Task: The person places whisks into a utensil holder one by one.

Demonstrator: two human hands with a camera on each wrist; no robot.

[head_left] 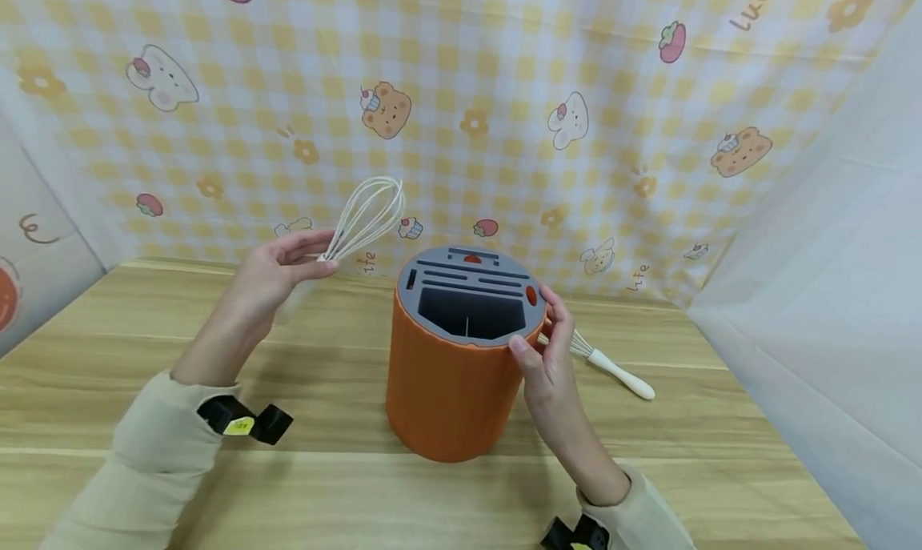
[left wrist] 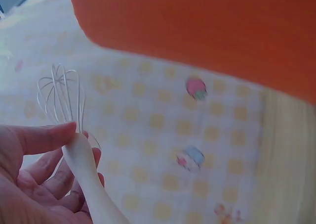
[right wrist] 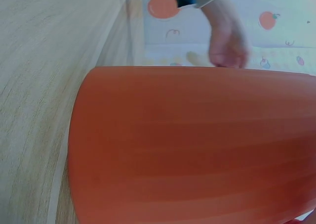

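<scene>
My left hand (head_left: pixel 277 274) pinches a white whisk (head_left: pixel 366 218) between thumb and fingers where the handle meets the wires. Its wire loops point up, toward the upper right in the head view; in the left wrist view the white handle (left wrist: pixel 86 167) runs down past the fingers. An orange cylindrical utensil holder (head_left: pixel 450 394) with a grey slotted top stands on the table, left of my right hand (head_left: pixel 551 366). That hand grips the holder's right upper edge, thumb at the front of the rim. The holder's orange wall (right wrist: pixel 192 145) fills most of the right wrist view.
A second white whisk (head_left: pixel 623 374) lies on the wooden table (head_left: pixel 324 486) to the right, its wires partly hidden behind the right hand. A yellow checked cloth (head_left: pixel 475 78) hangs behind the table. White fabric (head_left: pixel 814 238) hangs along the right side.
</scene>
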